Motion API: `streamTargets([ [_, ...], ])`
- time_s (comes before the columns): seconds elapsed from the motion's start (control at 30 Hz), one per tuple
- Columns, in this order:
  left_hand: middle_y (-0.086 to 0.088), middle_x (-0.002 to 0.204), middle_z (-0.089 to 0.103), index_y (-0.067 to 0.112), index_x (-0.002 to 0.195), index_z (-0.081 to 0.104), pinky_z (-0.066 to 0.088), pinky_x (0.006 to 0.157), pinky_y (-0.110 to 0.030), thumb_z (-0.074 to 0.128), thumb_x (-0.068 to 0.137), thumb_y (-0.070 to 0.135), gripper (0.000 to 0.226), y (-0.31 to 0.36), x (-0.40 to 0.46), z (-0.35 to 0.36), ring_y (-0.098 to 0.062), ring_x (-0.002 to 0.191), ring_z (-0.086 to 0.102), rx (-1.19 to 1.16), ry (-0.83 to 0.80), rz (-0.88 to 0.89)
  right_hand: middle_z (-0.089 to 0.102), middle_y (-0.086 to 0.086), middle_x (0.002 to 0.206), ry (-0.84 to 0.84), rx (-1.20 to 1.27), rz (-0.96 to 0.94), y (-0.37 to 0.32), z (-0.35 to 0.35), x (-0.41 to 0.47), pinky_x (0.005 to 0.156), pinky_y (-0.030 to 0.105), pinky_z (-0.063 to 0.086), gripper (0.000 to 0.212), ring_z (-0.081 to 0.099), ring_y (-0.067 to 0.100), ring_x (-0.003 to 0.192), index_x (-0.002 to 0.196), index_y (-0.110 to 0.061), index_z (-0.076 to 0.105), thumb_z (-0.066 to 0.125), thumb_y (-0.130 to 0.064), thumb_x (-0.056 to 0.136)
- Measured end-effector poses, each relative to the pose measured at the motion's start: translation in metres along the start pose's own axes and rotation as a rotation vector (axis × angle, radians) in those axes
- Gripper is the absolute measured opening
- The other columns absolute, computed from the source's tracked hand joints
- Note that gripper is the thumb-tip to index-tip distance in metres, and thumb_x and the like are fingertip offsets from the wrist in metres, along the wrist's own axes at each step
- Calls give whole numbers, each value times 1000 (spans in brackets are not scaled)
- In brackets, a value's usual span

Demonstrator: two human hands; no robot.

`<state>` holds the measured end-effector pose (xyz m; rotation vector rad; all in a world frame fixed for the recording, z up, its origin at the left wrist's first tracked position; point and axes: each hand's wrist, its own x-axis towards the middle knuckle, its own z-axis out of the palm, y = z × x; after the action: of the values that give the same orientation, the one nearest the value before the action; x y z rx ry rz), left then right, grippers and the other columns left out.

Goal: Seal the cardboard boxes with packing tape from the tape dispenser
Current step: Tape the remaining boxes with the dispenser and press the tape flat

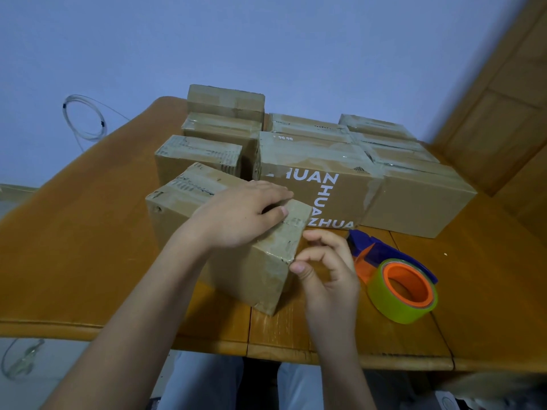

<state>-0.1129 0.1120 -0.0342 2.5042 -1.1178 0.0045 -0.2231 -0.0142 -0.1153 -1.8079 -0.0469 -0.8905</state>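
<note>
Fingers (275,192) on box (183,214), wooden table (74,261).

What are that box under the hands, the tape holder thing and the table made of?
The near box looks like brown corrugated cardboard: matte faces, with glossy clear tape strips over them. The tape dispenser seems moulded plastic, blue and orange with a smooth sheen; its roll looks like yellowish translucent film. The table appears to be varnished wood, with visible plank joints.

Left hand (236,216): palm down, fingers stretched flat and close together, thumb angled out to the right.
Right hand (327,269): lower and nearer, fingers loosely curled, thumb tip forward, holding nothing.
Forearms: both bare, reaching up from the bottom edge.
</note>
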Motion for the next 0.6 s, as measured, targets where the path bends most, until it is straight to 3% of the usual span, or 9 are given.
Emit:
streamTargets([
  [0.1,7,150,40,21,145,40,21,106,-19,30,98,44,54,0,0,0,-7,138,30,24,-6,6,50,-15,113,28,49,26,7,2,3,91,17,40,31,51,9,110,83,-28,54,72,-49,69],
  [0.17,7,150,40,20,145,40,22,107,-20,32,100,41,51,0,0,0,-8,138,30,30,-11,6,49,-7,113,3,52,24,12,-1,14,94,23,40,47,50,14,112,92,-23,51,76,-47,61],
  [0.33,6,149,42,19,144,41,23,108,-22,32,100,41,50,1,1,1,-9,138,32,36,-12,8,52,-20,115,-229,-124,-43,12,-9,42,98,10,25,42,43,10,117,99,-40,64,69,-49,59],
  [0.5,7,150,40,21,145,40,22,109,-23,38,102,33,45,1,0,-1,-7,139,30,-4,-9,-5,48,-25,132,-342,-198,-80,15,-24,39,108,36,27,59,35,7,128,122,-43,58,67,-60,67],
  [0.6,7,149,41,20,144,42,24,109,-24,34,100,41,49,-2,1,1,-7,138,31,-22,-10,-4,36,-31,140,-418,-299,-71,13,-24,34,111,36,16,80,26,5,134,131,-52,45,69,-63,56],
])
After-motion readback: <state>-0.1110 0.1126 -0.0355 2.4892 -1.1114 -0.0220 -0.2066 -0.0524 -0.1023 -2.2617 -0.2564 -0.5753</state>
